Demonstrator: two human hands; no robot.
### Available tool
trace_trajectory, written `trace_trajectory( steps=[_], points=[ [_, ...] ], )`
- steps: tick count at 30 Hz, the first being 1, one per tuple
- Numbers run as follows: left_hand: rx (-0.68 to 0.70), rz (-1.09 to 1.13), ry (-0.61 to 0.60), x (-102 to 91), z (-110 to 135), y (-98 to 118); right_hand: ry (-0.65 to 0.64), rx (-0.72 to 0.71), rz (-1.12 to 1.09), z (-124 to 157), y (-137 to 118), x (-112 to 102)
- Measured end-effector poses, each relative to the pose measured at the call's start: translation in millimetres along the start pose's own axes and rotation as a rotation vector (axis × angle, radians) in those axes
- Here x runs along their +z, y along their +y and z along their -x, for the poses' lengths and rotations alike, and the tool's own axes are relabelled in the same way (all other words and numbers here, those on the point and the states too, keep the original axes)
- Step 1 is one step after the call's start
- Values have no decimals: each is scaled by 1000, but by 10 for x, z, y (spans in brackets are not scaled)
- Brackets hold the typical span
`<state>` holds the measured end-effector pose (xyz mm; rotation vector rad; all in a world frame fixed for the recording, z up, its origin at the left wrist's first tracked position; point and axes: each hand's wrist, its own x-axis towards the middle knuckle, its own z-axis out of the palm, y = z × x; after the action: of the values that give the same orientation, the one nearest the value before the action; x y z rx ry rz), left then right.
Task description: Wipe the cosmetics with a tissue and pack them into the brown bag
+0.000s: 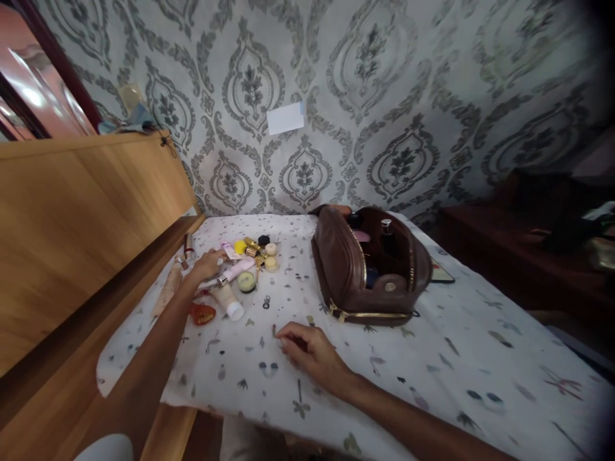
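My left hand (207, 264) reaches into a pile of cosmetics at the table's left. Its fingers are bent down by a small white-capped item (220, 261); what they grip, if anything, is too small to make out. Around it lie a lilac tube (239, 269), a beige tube with a white cap (227, 301), a round pale green jar (246, 282), a yellow round item (239, 247) and several gold pieces (254, 251). Near the front, my right hand (312, 352) rests loosely curled on the cloth, its fingers slightly apart and nothing visible in them.
An unzipped brown leather bag (339, 253) stands right of centre, holding a dark bottle with a silver cap (387, 225) and other items. An orange-red item (202, 314) lies beside my left forearm. A wooden panel (96, 211) borders the printed tablecloth (288, 288); a patterned wall (307, 115) rises behind.
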<state>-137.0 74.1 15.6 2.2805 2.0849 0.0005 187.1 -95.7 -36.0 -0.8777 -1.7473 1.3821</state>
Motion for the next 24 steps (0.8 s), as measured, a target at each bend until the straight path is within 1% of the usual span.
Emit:
trace_trajectory(
  steps=[4,7,10,12,14,16,18,21,24],
  points=[
    [33,-25,-40,-35,32,64,6,-1,3,-3,4,2],
    [53,-19,-21,-128,132,99,8,-2,12,-2,1,-4],
    [72,-12,-19,-232,327,100,2,14,2,-1,-3,-11],
    [90,-13,-69,-267,484,88,-4,24,-6,0,-5,-14],
    [87,-27,-125,-261,621,77,-8,25,-14,2,-9,-14],
    [50,-55,-151,-218,708,74,-9,22,-22,5,-15,-13],
    [-9,-82,-150,-157,737,83,-11,26,-26,8,-24,-11],
    [-102,-97,-125,-76,716,116,-13,31,-27,10,-33,-11],
    [-180,-79,-71,-51,695,154,-4,22,-22,12,-31,-10]
  ],
)
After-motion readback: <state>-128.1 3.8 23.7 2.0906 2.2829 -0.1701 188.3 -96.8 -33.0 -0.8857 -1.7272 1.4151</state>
